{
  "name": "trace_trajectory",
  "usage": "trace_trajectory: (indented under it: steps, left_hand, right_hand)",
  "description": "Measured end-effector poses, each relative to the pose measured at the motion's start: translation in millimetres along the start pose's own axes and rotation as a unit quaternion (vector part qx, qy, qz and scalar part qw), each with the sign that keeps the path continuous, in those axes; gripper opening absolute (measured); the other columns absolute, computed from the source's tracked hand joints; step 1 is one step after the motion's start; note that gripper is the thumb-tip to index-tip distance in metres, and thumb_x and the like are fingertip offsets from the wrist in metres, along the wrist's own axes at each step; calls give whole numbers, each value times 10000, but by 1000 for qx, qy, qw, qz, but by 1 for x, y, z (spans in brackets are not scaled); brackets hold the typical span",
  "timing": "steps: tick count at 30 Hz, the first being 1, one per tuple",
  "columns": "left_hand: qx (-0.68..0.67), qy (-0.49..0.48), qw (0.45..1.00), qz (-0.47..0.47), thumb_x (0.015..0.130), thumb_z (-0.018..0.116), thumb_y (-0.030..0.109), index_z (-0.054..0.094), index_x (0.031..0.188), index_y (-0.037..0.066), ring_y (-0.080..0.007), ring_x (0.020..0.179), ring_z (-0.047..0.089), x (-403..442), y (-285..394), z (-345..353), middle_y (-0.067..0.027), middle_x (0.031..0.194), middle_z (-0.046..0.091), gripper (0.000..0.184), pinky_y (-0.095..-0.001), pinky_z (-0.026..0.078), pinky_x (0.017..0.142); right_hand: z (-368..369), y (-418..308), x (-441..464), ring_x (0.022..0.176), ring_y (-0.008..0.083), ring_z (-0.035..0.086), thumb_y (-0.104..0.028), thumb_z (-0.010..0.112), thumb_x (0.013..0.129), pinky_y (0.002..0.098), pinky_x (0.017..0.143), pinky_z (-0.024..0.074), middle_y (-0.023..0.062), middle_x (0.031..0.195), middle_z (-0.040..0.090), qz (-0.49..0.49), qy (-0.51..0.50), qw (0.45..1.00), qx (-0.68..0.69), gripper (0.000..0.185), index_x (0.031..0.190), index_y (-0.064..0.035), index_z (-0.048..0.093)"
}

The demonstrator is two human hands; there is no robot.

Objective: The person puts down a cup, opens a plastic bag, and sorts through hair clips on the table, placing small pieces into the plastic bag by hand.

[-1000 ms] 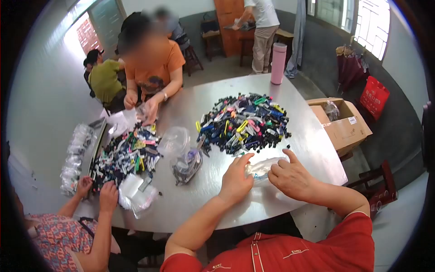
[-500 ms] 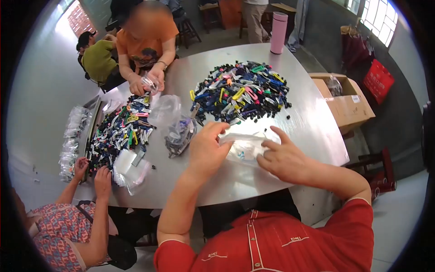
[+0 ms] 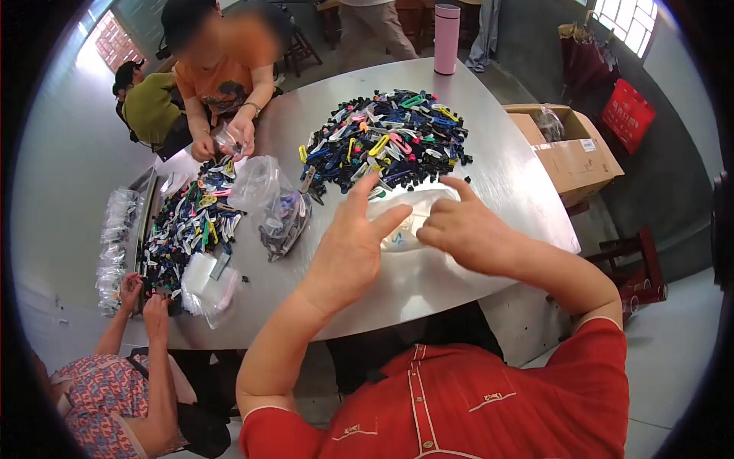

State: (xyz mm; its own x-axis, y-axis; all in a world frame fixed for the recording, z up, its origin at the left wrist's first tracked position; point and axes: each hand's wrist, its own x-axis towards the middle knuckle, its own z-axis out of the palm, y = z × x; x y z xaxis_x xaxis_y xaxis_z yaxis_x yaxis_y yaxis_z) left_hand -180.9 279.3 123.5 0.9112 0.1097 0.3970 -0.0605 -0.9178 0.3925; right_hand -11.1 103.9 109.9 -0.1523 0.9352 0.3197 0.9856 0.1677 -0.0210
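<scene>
A clear plastic bag (image 3: 409, 241) with small blue marks lies between my hands on the metal table. My left hand (image 3: 348, 245) is at the bag's left side, thumb and index finger spread apart. My right hand (image 3: 466, 229) is at its right side, the index finger reaching over the top edge and the other fingers curled against the plastic. Just beyond them is a large heap of small multicoloured clip-like pieces (image 3: 390, 145). A filled clear bag (image 3: 284, 222) of dark and purple pieces rests left of my left hand.
Another heap (image 3: 183, 222) lies at the left, beside plastic bags (image 3: 205, 287) and a row of filled packets (image 3: 116, 245). Two co-workers' hands are near it. A pink bottle (image 3: 446, 40) stands at the table's far edge; a cardboard box (image 3: 573, 157) is at the right.
The view has shifted, so the table sits higher in it. My left hand's thumb and index finger have spread wider at the bag. The co-worker in orange now holds a small bag.
</scene>
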Motion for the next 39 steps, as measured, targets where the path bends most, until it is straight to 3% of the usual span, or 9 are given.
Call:
trace_trajectory:
  steps: [2,5,9,19,24,27,31,34,39]
  left_hand:
    - [13,6,999,48,812,596,-13,631,1325,130,-430,1399,410,13,2,-9,-199,1496,434,534,-482,287,1180]
    - [-28,-93,991,94,850,719,242,614,1328,72,-358,1418,415,38,-11,-30,-145,1407,562,518,-451,248,1191]
    - [-146,-167,971,89,745,844,296,573,1387,60,-321,1413,434,62,-12,-46,-118,1436,553,736,-442,270,1196]
    - [-195,-214,944,160,788,805,174,635,1256,23,-341,1352,502,73,-32,-36,-158,1239,645,521,-412,376,1139]
    - [-461,-192,866,-39,810,743,66,612,1259,7,-163,1176,585,73,-9,-41,-57,1193,655,471,-324,425,1070]
    - [-396,-167,903,10,755,798,83,593,1295,20,-152,1142,598,80,-12,-48,-55,1197,653,581,-314,438,1046]
    - [-294,-235,925,-44,681,866,140,607,1220,26,-164,1046,611,84,8,-57,-59,1125,661,608,-301,472,963]
    - [-188,-328,923,-69,669,825,139,639,1043,3,-176,926,608,84,13,-50,-97,973,654,439,-304,495,854]
    - [-82,-307,941,117,663,625,-44,704,915,51,-339,990,620,68,-14,-27,-133,913,664,280,-432,470,855]
  right_hand:
    - [0,17,5,941,253,654,-47,623,845,578,1111,346,62,830,651,52,-6,996,65,126,923,-140,658]
    - [-10,45,13,920,288,657,-24,620,850,476,980,427,91,845,671,67,2,978,197,123,924,-104,677]
    - [-18,62,21,800,257,638,27,556,852,365,768,503,150,807,648,77,-11,943,322,140,948,1,654]
    - [-21,88,8,852,83,585,71,531,830,264,796,488,5,876,668,139,-35,819,555,211,976,41,681]
    - [-35,87,4,836,101,588,40,538,838,276,794,485,19,859,659,153,-53,781,603,182,967,50,665]
    - [-52,70,11,811,106,573,-12,506,840,285,767,478,-1,846,629,136,-25,866,480,211,1000,23,638]
    - [-65,49,18,780,360,632,-92,566,892,442,724,488,219,833,618,99,-13,941,323,163,1036,-16,582]
    - [-68,35,18,835,336,586,-79,573,872,451,791,471,156,813,629,107,-41,970,216,133,994,-49,615]
    - [-65,38,7,772,288,620,-176,710,804,405,805,467,101,770,658,83,-116,934,329,279,1050,-52,662]
